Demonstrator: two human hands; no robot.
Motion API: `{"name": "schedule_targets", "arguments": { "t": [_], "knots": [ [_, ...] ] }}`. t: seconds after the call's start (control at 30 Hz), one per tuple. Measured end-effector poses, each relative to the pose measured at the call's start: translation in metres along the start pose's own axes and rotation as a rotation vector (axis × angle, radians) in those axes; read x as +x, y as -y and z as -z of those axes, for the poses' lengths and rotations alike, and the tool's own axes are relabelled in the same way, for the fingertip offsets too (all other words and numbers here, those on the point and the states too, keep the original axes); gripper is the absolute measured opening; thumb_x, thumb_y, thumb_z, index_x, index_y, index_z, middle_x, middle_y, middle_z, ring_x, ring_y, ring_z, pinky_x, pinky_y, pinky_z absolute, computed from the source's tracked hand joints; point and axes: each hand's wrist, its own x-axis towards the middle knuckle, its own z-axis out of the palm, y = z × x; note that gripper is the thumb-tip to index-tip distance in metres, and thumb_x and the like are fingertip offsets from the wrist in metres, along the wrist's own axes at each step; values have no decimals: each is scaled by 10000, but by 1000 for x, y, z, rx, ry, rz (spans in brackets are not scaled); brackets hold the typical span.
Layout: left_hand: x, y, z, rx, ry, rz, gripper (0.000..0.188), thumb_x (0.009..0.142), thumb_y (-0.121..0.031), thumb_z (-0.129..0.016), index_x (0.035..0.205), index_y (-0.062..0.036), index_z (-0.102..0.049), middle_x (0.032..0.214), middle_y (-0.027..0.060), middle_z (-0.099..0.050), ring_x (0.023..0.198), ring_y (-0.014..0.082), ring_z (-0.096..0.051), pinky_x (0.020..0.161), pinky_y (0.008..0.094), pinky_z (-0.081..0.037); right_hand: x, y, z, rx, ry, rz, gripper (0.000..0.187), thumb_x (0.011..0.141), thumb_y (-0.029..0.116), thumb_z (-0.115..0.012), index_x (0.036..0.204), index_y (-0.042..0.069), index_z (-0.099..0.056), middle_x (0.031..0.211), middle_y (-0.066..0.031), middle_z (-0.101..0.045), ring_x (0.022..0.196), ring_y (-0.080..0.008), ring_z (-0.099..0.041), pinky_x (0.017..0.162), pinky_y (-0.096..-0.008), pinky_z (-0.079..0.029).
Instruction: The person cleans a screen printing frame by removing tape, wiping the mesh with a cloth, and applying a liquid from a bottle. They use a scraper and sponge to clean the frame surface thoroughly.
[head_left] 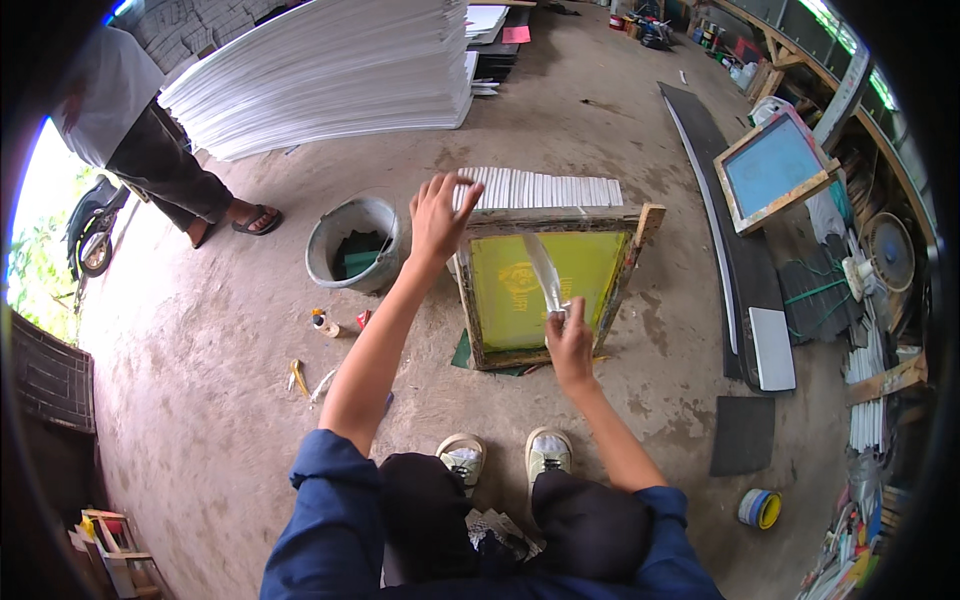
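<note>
A wooden screen-printing frame with a yellow-green mesh lies on the concrete floor in front of my feet. My left hand is spread open above the frame's upper-left corner, fingers apart and holding nothing. My right hand is closed on one end of a strip of clear tape. The strip stretches from that hand up across the mesh toward the frame's top rail. A row of white sheets lies just behind the frame.
A grey bucket stands left of the frame. A small bottle and bits lie on the floor. A big stack of white sheets sits behind, a person stands at far left, a blue screen frame leans at right, and a tape roll lies lower right.
</note>
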Motion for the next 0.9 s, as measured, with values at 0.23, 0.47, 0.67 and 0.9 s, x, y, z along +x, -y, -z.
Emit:
{"name": "schedule_targets", "arguments": {
  "t": [0.23, 0.47, 0.67, 0.9],
  "knots": [
    [-43, 28, -14, -904, 223, 439, 432, 950, -415, -448, 1223, -81, -415, 1124, 58, -494, 1078, 144, -434, 957, 273, -316, 7, 1, 1, 148, -2, -210, 380, 820, 97, -624, 1055, 13, -337, 755, -175, -552, 622, -330, -594, 537, -414, -446],
    [-43, 32, -26, -1011, 233, 564, 368, 953, -356, -464, 1193, -78, -440, 1079, 51, -526, 978, 119, -505, 822, 263, -435, 16, -40, 22, 97, -292, -387, 511, 864, 371, -593, 1187, 21, -408, 1062, -106, -499, 1055, -225, -485, 881, -373, -395],
    [-35, 32, -40, -1067, 169, 568, 368, 954, -354, -460, 1185, -69, -438, 1084, 55, -533, 977, 119, -511, 815, 265, -444, 3, -96, 69, 455, -557, -654, 268, 908, 261, -493, 1014, 18, -538, 1031, -88, -533, 1021, -198, -492, 904, -318, -358],
    [-40, 24, -30, -1065, 184, 544, 370, 957, -345, -458, 1190, -58, -440, 1088, 56, -527, 994, 115, -492, 850, 254, -414, 51, -43, 6, -75, -107, 43, 574, 883, 218, -582, 1297, -30, -272, 1229, -250, -403, 1159, -365, -434, 965, -434, -366]
  ]
}}
